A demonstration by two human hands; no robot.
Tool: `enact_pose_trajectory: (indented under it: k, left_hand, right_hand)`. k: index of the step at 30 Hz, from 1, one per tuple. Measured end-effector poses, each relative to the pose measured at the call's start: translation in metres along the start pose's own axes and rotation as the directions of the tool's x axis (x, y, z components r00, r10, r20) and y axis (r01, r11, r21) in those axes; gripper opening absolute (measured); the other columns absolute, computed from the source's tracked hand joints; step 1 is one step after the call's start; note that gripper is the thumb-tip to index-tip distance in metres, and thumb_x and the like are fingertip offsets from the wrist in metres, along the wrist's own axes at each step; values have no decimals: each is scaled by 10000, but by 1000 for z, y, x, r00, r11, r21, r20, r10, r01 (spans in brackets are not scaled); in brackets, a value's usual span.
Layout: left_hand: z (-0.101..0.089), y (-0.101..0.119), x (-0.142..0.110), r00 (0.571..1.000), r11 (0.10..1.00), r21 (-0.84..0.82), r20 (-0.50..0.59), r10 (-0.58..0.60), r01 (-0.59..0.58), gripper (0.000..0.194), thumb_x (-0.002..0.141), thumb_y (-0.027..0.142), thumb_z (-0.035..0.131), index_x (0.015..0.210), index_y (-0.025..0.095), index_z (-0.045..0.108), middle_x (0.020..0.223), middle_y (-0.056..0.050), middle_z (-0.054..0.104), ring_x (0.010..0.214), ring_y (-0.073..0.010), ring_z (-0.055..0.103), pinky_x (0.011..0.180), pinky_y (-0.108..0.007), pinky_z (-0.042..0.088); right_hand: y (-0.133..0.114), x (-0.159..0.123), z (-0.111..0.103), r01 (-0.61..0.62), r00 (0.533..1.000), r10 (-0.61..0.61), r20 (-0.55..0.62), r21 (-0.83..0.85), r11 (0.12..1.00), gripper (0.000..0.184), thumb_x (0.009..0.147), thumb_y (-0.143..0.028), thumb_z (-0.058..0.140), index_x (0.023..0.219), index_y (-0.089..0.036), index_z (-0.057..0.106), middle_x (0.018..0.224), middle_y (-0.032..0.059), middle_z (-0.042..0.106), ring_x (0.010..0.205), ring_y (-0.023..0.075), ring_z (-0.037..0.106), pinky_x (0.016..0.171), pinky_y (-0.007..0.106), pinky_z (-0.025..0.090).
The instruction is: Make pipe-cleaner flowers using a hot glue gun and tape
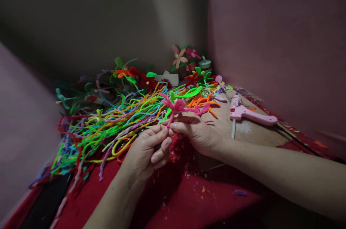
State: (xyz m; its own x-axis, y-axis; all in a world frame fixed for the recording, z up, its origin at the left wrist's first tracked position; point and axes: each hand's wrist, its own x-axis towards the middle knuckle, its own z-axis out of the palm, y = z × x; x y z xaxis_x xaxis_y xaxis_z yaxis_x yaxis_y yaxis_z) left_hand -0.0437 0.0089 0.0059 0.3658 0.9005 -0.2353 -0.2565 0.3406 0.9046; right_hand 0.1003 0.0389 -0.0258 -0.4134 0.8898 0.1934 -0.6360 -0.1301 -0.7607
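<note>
A pink pipe-cleaner flower [177, 106] stands upright between my hands, its petals spread at the top. My left hand [151, 149] is closed, thumb and forefinger pinching the base of the flower's stem. From the other side my right hand [198, 133] pinches the same stem just beside the left fingertips. Right behind the flower lie orange pipe-cleaner pieces [201, 101] and another pink piece [202, 109]. A bright green leaf shape [190, 92] shows just beyond the petals.
Many coloured pipe cleaners [119, 120] spread across the left of the red cloth [194, 189]. A pink glue gun [251, 114] rests on a brown board [259, 133] at right, its cable trailing. Finished flowers [180, 57] and a lidded jar [204, 64] stand by the wall.
</note>
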Motion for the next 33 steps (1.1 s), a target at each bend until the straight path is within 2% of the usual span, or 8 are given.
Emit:
enact_pose_trajectory:
  k: [5,9,13,17,21,26,30,33]
  left_hand:
    - [6,0,-1,998,998,64,-60,29,-25,123,807,251,584,738,158,542,492,66,485,291,0,227,282,-106,208]
    - [9,-3,-1,985,972,221,-130,114,-83,155,803,297,597,766,155,547,534,53,519,322,-11,329,317,-122,249]
    - [12,-6,0,921,869,442,-194,337,-224,162,788,299,621,851,153,589,568,48,544,393,-47,456,378,-153,354]
    - [13,-8,0,864,832,445,-211,457,-332,116,753,251,658,814,154,636,611,43,563,465,-64,500,463,-184,433]
    - [10,-6,1,886,876,335,-192,423,-346,79,721,220,684,717,151,646,609,37,582,453,-66,504,437,-187,421]
    - [9,-1,1,928,917,304,-186,322,-258,156,688,261,713,664,128,635,536,22,578,374,-67,498,370,-180,394]
    - [4,0,1,962,949,249,-143,234,-194,213,686,320,712,675,134,609,510,26,564,334,-76,486,313,-183,392]
    - [1,-1,2,976,955,242,-92,199,-172,206,719,335,680,729,141,610,515,31,562,321,-73,474,301,-177,373]
  right_hand:
    - [0,-1,1,-10,999,10,-40,3,1000,110,633,-244,744,693,-167,695,632,-20,656,593,95,574,667,256,493]
    - [0,-1,-1,63,997,-67,-49,-86,994,130,636,-280,754,712,-187,705,662,-23,655,641,105,578,700,271,487]
    - [-2,-3,0,174,983,-182,-14,-224,959,135,682,-318,728,759,-208,709,713,-22,650,728,129,585,818,312,455]
    - [-6,-5,5,271,961,-275,29,-300,915,158,725,-344,696,802,-206,676,791,-8,640,774,151,576,798,315,456]
    - [-7,-8,7,300,952,-301,49,-315,900,167,748,-365,677,803,-213,635,776,-12,602,715,138,543,711,279,461]
    - [-12,-13,7,297,955,-284,91,-380,876,271,789,-405,626,624,-194,586,684,-12,563,627,120,510,643,261,442]
    - [-13,-14,6,338,940,-316,128,-473,814,291,818,-404,594,614,-197,614,665,-9,590,661,126,520,689,264,429]
    - [-10,-13,8,320,948,-291,133,-401,859,281,818,-430,586,669,-201,648,617,-11,591,642,135,538,690,277,436]
